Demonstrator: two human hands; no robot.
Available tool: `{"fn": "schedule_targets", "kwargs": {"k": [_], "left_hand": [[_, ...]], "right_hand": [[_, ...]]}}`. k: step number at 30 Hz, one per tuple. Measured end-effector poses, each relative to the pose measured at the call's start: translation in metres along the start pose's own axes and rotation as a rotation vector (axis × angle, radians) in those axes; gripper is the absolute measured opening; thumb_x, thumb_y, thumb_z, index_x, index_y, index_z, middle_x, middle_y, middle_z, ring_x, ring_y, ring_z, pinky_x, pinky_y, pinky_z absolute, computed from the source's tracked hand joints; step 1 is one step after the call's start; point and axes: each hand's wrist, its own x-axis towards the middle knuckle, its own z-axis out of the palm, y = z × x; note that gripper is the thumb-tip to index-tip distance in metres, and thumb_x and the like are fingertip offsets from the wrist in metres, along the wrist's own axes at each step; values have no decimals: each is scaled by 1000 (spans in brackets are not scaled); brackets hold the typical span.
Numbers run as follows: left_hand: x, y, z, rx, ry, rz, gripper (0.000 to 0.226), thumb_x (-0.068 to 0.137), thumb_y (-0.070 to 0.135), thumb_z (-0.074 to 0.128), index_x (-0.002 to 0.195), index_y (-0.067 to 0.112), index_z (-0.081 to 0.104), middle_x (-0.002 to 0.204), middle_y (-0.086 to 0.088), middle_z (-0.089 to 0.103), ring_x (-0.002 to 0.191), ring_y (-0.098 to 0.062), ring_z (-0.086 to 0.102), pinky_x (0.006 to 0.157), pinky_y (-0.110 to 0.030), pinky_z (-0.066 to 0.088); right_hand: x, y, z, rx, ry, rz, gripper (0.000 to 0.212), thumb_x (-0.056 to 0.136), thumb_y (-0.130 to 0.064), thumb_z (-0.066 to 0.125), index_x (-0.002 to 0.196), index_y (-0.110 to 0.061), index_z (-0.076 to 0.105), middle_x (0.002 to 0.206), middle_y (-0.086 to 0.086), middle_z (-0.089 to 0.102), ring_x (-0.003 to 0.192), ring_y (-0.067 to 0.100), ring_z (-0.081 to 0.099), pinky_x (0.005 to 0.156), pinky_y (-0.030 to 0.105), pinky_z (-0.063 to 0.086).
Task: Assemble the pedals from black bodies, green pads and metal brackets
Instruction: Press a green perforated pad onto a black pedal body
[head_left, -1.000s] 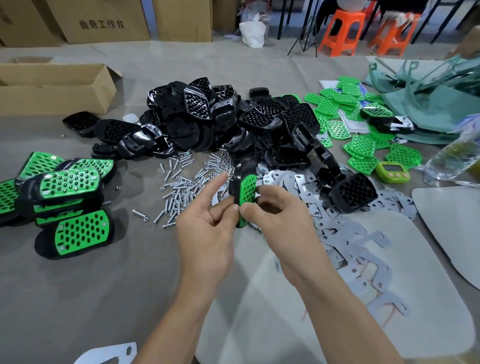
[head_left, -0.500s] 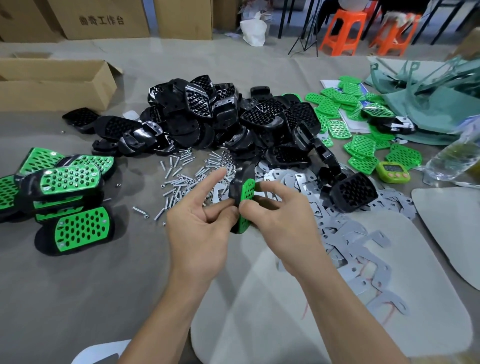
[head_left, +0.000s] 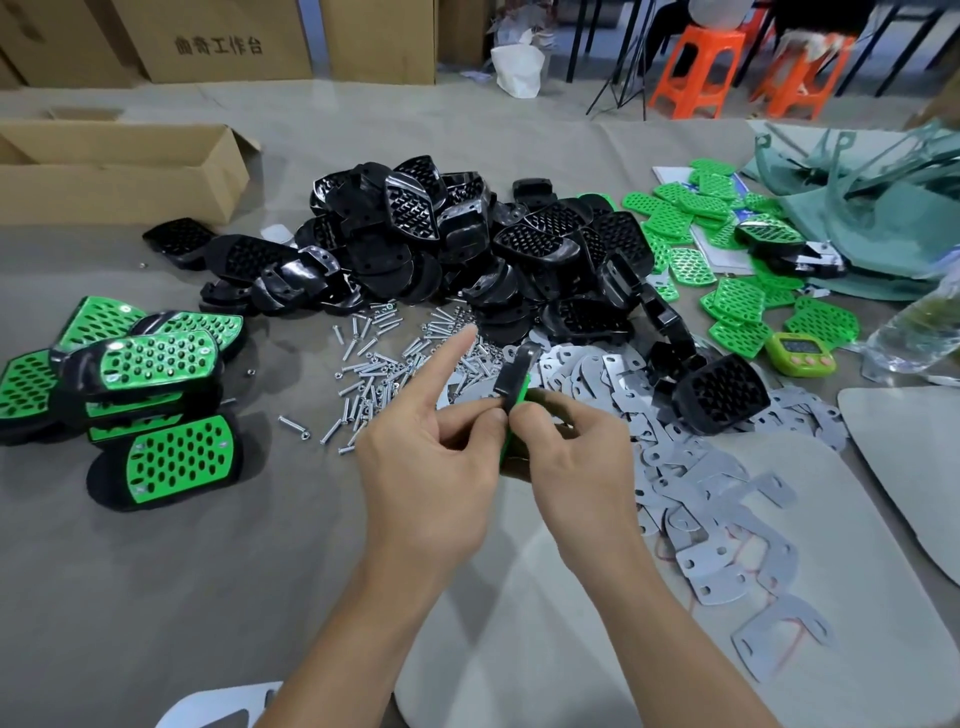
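Assembly workshop, cardboard boxes (head_left: 228, 41), heaped black bodies (head_left: 467, 244), loose screws (head_left: 374, 364)

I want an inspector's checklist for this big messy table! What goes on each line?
Surface: table under a grey-brown cover.
Job's things: black bodies heaped at the back middle; green pads to their right; metal brackets spread at the near right; screws in front of the heap; finished pedals stacked at the left; held pedal seen edge-on.
Clutter: green timer and plastic bottle at the right; open cardboard box at the back left.
Hands: left hand and right hand both pinch the held pedal; the left forefinger sticks out straight.
Cables: nothing seen.
Surroundings: orange stools and cartons behind the table.
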Motion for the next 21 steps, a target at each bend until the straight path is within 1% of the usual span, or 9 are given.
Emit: {"fn": "schedule_targets", "kwargs": {"k": [4, 7, 9, 11, 14, 16, 17, 19, 21], "left_hand": [[-1, 0, -1, 7, -45, 31, 68, 82, 35, 70, 141, 61, 48, 92, 19, 79, 87, -10, 77, 84, -43, 62], [-6, -2, -2, -55, -57, -15, 66, 82, 38, 72, 141, 57, 49, 95, 15, 80, 86, -17, 78, 82, -42, 63], [-8, -3, -3, -76, -70, -48, 61, 83, 37, 70, 138, 58, 52, 100, 13, 80, 92, -17, 77, 86, -42, 62], [-8, -6, -6, -156, -134, -122, 56, 82, 35, 72, 132, 57, 59, 110, 9, 79, 105, -16, 75, 92, -42, 61], [-8, -10, -11, -295, -245, -227, 53, 76, 22, 83, 124, 44, 72, 120, 4, 76, 118, -15, 70, 96, -37, 59], [-7, -11, -14, -340, -267, -251, 51, 78, 9, 80, 122, 34, 73, 117, -3, 77, 113, -18, 72, 92, -36, 60], [-6, -11, -15, -357, -272, -257, 49, 79, 6, 77, 119, 34, 76, 114, -4, 78, 108, -18, 74, 88, -32, 61], [-4, -9, -17, -388, -283, -273, 48, 78, 2, 74, 112, 36, 80, 108, -6, 79, 100, -19, 76, 81, -27, 60], [-2, -6, -18, -417, -313, -279, 48, 79, -2, 71, 111, 31, 80, 104, -10, 79, 95, -22, 78, 79, -26, 60]], "right_hand": [[3, -2, -7, 297, -158, 92, 51, 83, -34, 74, 122, -3, 65, 101, 19, 76, 96, 39, 74, 80, 38, 61], [3, -5, -12, 319, -168, 91, 43, 85, -27, 78, 124, -10, 68, 103, 17, 77, 98, 35, 74, 80, 33, 60], [3, -6, -11, 295, -158, 81, 36, 87, -25, 78, 120, -13, 71, 101, 16, 77, 96, 34, 75, 81, 36, 60], [3, -6, -10, 290, -145, 79, 35, 87, -27, 78, 118, -13, 73, 97, 16, 78, 94, 36, 75, 81, 40, 61], [5, -8, -11, 237, -131, 86, 42, 79, -35, 82, 118, -21, 74, 94, 10, 79, 88, 29, 76, 82, 39, 60], [6, -7, -13, 191, -154, 80, 45, 74, -39, 83, 116, -25, 75, 95, 9, 79, 91, 31, 76, 89, 47, 60], [6, -6, -14, 177, -168, 79, 44, 74, -41, 83, 115, -26, 76, 95, 10, 79, 92, 32, 76, 91, 50, 59], [6, -7, -15, 168, -185, 80, 43, 74, -43, 83, 113, -27, 76, 93, 10, 79, 92, 33, 76, 91, 53, 59], [6, -7, -16, 174, -203, 84, 40, 76, -41, 82, 113, -26, 77, 93, 12, 79, 91, 34, 76, 89, 53, 60]]}}
